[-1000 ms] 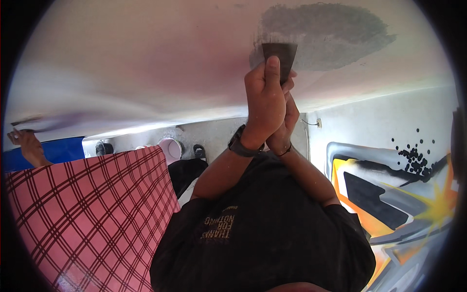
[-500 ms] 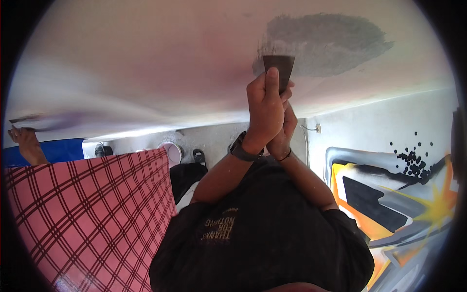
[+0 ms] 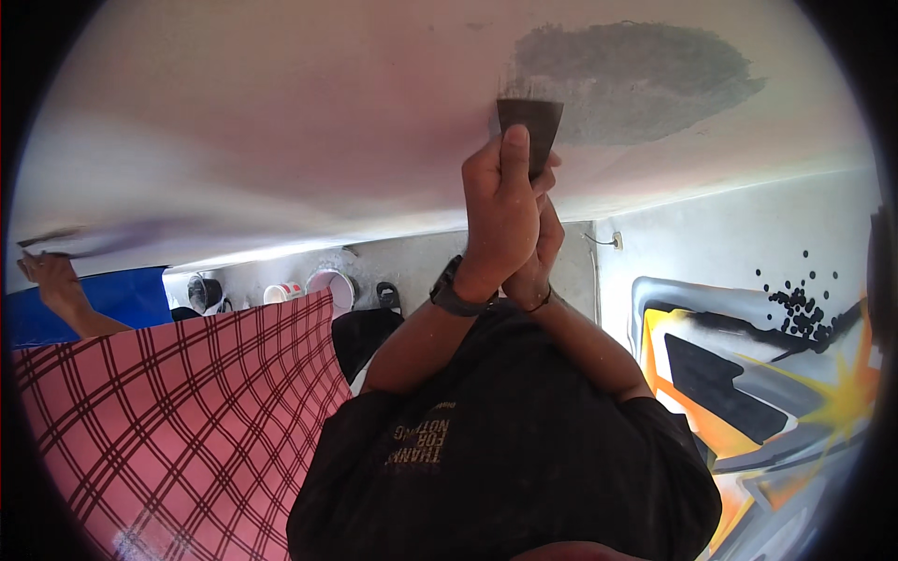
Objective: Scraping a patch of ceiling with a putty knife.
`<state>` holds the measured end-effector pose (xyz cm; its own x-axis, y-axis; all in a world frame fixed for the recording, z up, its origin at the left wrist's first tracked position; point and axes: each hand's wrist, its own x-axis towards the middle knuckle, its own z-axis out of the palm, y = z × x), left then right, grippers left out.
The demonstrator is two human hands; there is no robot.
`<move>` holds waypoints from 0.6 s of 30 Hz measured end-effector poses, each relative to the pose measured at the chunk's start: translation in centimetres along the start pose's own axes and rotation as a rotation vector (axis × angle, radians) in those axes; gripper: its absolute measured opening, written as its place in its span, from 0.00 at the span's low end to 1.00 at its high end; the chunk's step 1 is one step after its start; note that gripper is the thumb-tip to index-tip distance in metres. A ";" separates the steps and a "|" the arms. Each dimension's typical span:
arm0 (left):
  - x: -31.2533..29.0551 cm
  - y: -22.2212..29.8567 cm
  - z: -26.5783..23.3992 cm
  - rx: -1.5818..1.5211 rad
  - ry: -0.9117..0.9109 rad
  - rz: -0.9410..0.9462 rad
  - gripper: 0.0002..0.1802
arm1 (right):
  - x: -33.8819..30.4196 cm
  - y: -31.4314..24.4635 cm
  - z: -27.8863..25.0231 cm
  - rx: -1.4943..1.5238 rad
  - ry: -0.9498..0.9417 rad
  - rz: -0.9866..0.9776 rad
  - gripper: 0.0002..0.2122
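A dark, wide-bladed putty knife [image 3: 530, 120] is pressed with its broad edge on the pale wall [image 3: 309, 122], at the lower left edge of a rough grey patch [image 3: 645, 84]. Grey streaks show just above the blade. My left hand [image 3: 499, 210], with a dark watch on its wrist, is closed around the knife, thumb lying along the blade. Close against it, my right hand [image 3: 547, 243], a thin black band at its wrist, is wrapped about the handle end. The handle and most of the right fingers are hidden behind the left hand.
At far left another person's hand [image 3: 56, 280] holds a dark flat tool to the wall; their pink plaid shirt [image 3: 187, 402] fills the lower left. Buckets [image 3: 332, 288] and a slipper [image 3: 387, 295] lie on the floor. A painted side wall [image 3: 748, 374] stands at right.
The putty knife and both my hands have shifted slightly left along the wall. The other person's plaid shirt has moved lower, so more of the buckets shows.
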<state>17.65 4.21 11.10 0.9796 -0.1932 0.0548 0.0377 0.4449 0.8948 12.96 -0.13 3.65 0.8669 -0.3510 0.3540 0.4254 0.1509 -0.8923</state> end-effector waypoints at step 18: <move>0.2 1.3 -2.0 0.026 0.038 0.043 0.28 | -0.1 -0.1 2.7 -0.081 -0.013 -0.047 0.04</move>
<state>18.29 6.48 11.34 0.9871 -0.1406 0.0767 -0.0091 0.4287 0.9034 13.48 2.34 4.48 0.8499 -0.3436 0.3995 0.4441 0.0590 -0.8941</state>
